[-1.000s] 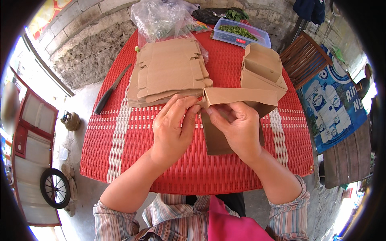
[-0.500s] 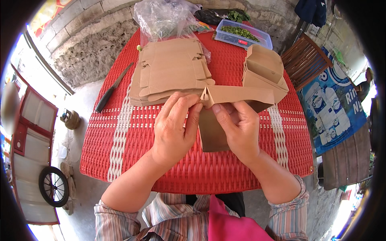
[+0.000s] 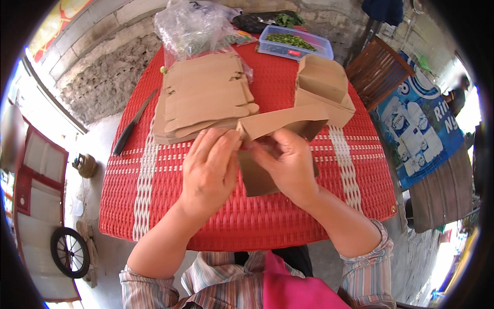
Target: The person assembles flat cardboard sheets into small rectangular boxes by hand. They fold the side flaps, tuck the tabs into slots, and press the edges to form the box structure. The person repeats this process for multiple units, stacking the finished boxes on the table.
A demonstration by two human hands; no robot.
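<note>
A partly folded brown cardboard box (image 3: 280, 119) is between my two hands above the near middle of the red woven table (image 3: 236, 226). My left hand (image 3: 210, 162) pinches the box's left corner, with its fingertips bunched at the folded flaps. My right hand (image 3: 285, 165) grips the box from the near side, the thumb close to that same corner and the fingers curled behind. Just beyond my left hand lies a stack of flat box blanks (image 3: 206, 98). To the far right stand folded boxes (image 3: 324, 85), one nested on another.
A dark-handled knife (image 3: 131, 126) lies along the table's left side. At the back are a clear plastic bag (image 3: 193, 31) and a clear tub (image 3: 321, 49) of chopped greens. A wooden chair (image 3: 378, 72) stands right of the table, by a blue banner (image 3: 417, 123).
The whole scene has shifted a little left in the picture. Both hands stay on the box's left corner, and the box is tilted slightly more.
</note>
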